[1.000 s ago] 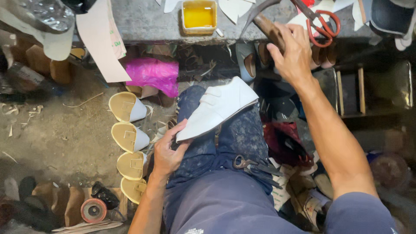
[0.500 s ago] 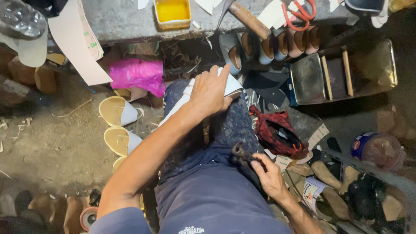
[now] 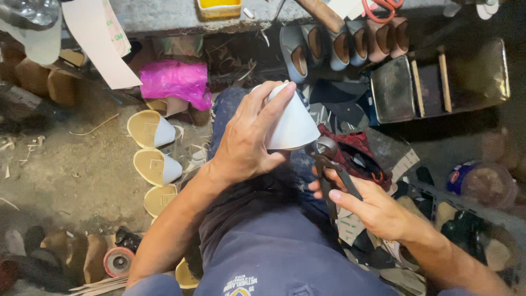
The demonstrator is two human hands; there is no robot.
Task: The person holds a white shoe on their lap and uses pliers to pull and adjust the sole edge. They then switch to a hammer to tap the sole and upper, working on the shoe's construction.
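My left hand (image 3: 249, 137) grips a white shoe upper (image 3: 293, 123) held over my lap, fingers spread across its top. My right hand (image 3: 367, 205) is shut on the handles of dark metal pincers (image 3: 327, 164), whose jaws sit at the lower edge of the white shoe. I am seated, in blue jeans and a dark blue shirt.
Three finished white-toed yellow soles (image 3: 149, 130) lie in a row on the dirt floor at left. A pink plastic bag (image 3: 175, 81) lies beyond them. Several shoes (image 3: 339, 46) line the bench edge, with a yellow tub (image 3: 220, 7), red scissors (image 3: 383, 7) and a metal tray (image 3: 438, 82).
My left hand has lifted and turned the white shoe upright. My right hand, which reached to the bench a second ago and then dropped beside my lap, now holds pincers against the shoe.
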